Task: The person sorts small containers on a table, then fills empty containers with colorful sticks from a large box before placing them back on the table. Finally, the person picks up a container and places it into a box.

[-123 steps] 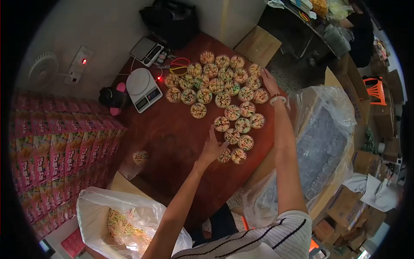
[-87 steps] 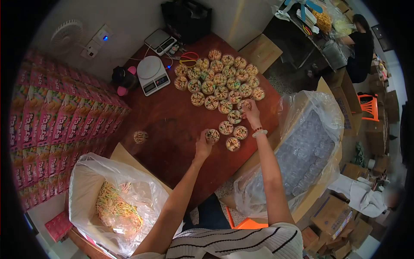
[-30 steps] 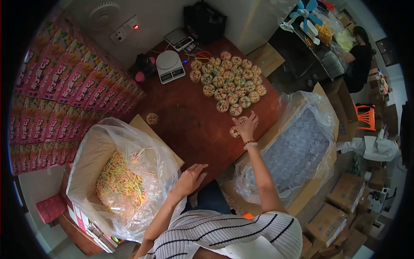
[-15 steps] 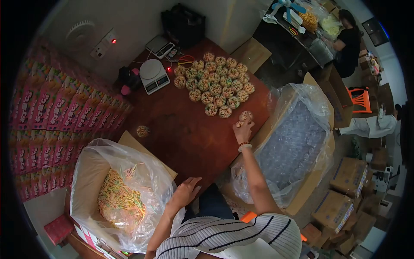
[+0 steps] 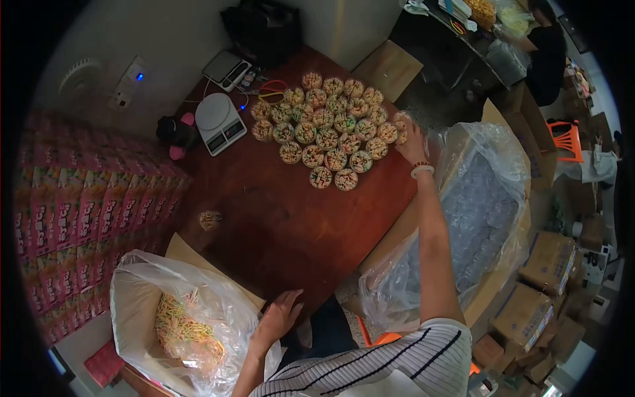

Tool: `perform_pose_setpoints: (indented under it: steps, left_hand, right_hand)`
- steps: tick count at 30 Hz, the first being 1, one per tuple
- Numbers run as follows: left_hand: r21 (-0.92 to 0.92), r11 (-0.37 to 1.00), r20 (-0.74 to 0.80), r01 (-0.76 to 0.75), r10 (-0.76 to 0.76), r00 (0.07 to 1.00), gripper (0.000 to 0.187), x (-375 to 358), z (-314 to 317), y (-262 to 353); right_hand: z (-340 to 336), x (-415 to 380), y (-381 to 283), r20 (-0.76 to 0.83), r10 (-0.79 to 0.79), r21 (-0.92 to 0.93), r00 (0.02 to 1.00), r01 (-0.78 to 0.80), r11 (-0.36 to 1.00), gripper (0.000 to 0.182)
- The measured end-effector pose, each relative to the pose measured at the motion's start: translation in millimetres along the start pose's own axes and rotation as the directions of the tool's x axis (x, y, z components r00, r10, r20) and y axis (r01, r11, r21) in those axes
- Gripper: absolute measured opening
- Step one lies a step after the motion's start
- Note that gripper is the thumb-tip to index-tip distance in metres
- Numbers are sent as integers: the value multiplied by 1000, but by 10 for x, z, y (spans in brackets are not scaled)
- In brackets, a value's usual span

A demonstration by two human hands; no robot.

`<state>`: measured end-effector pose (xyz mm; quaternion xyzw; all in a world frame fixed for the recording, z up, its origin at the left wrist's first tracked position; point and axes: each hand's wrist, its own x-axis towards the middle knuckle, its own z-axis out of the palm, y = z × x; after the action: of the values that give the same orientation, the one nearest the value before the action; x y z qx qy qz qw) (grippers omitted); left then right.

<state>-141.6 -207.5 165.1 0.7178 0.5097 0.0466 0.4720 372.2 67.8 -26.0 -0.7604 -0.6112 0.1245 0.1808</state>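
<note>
My right hand [image 5: 413, 144], with a bracelet at the wrist, has its fingers around a clear round jar [image 5: 400, 124] at the right side of a cluster. That cluster is made of many clear jars [image 5: 326, 139] filled with short coloured sticks, grouped on the red-brown table [image 5: 284, 231]. My left hand [image 5: 279, 317] rests at the table's near edge with its fingers stretched out and nothing in it. Beside it stands a plastic-lined carton [image 5: 135, 311] with loose coloured sticks [image 5: 182, 331] inside. A small lone heap of sticks [image 5: 210, 220] sits at the table's left.
To the right, a lined carton [image 5: 516, 145] holds clear empty plastic containers [image 5: 463, 225]. A white scale [image 5: 221, 124], scissors [image 5: 272, 90] and a black bag [image 5: 261, 33] are at the back. Pink printed packs [image 5: 73, 218] are stacked left. A person [image 5: 546, 59] works at another table.
My right hand has carried the jar away from me, from the table's right edge to the cluster's right side. My left hand stays near the edge. The camera view has shifted.
</note>
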Motion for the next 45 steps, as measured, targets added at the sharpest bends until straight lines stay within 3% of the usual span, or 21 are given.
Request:
perform_pose_setpoints:
  steps: [3, 7, 10, 12, 16, 18, 20, 22, 23, 24, 26, 27, 30, 32, 33, 34, 36, 37, 40, 44, 45]
  left_hand:
    - [23, 1000, 11, 18, -19, 1000, 35, 31, 5, 19]
    - [62, 998, 25, 28, -30, 999, 35, 43, 18, 27]
    - [38, 999, 17, 20, -20, 1000, 36, 35, -14, 84]
    - [31, 999, 26, 44, -44, 999, 38, 11, -48, 138]
    - [16, 1000, -7, -6, 6, 1000, 38, -103, -288, 416]
    - [-56, 997, -29, -56, 54, 998, 38, -226, -456, 561]
    - [-129, 990, -39, -52, 48, 998, 38, -443, -675, 663]
    - [-232, 972, -72, -39, 23, 997, 39, -758, -857, 599]
    - [-268, 963, -112, -28, -3, 994, 39, -967, -951, 511]
    - [-239, 967, -269, -88, 21, 963, 35, -1172, -991, 383]
    - [-263, 964, -451, 45, -164, 877, 30, -1670, -1097, 88]
    - [-287, 951, -547, 115, -261, 795, 28, -1934, -1078, -124]
    - [-420, 859, -703, 293, -512, 494, 29, -2621, -930, -932]
    - [-293, 834, -793, 467, -486, 369, 39, -2977, -780, -1468]
    - [-102, 826, -898, 555, -316, 305, 54, -3106, -627, -1780]
    - [-118, 818, -900, 563, -328, 288, 54, -3182, -586, -1938]
    - [-219, 723, -918, 655, -381, 113, 64, -3226, -562, -2190]
    - [-241, 726, -887, 644, -434, 157, 69, -3240, -494, -2365]
    - [-202, 630, -912, 750, -401, 91, 69, -3143, -569, -2295]
    - [-358, 674, -849, 647, -523, 75, 66, -3198, -544, -2514]
    - [-372, 723, -834, 582, -536, 132, 65, -3262, -646, -2381]
  right_hand:
    - [-138, 76, -52, 97, 3, 76, 995, -10, 997, 105]
    - [-139, 51, -24, 67, -1, 179, 998, -11, 984, 109]
    - [-60, -42, -61, 46, 97, -2, 994, -97, 995, 112]
    - [8, -90, -48, -5, 49, 142, 999, -47, 989, 112]
    - [-28, -219, -40, -65, 37, 252, 997, -19, 967, 112]
    - [-199, -389, -300, -5, 253, 98, 967, -252, 963, 107]
    - [28, -561, -273, -255, 131, -4, 958, -136, 991, 100]
    - [13, -919, -852, -303, 148, 344, 942, -36, 938, 89]
    - [-64, -1154, -1267, -238, 109, 409, 965, -2, 913, 84]
    - [-231, -1410, -1767, -166, 62, 470, 984, 23, 883, 79]
    - [-441, -1947, -2718, -145, -107, 613, 984, 174, 771, 69]
    - [-509, -2176, -3143, -109, -166, 634, 980, 197, 747, 69]
    - [-723, -2819, -4258, -223, -423, 668, 878, 453, 590, 56]
    - [-682, -3206, -4783, -178, -535, 779, 826, 451, 437, 41]
    - [-715, -3382, -5062, -72, -652, 799, 754, 435, 415, 38]
    - [-745, -3547, -5372, 28, -748, 818, 664, 414, 399, 36]
    - [-609, -3895, -5910, 184, -842, 851, 507, 347, 395, 34]
    - [-420, -4082, -6069, 271, -860, 865, 432, 283, 414, 35]
    - [411, -4604, -6263, 406, -888, 868, 216, 213, 448, 51]
    - [1027, -5235, -6497, 389, -886, 850, 254, 272, 451, 70]
    - [1080, -5348, -6564, 321, -893, 859, 314, 300, 414, 74]
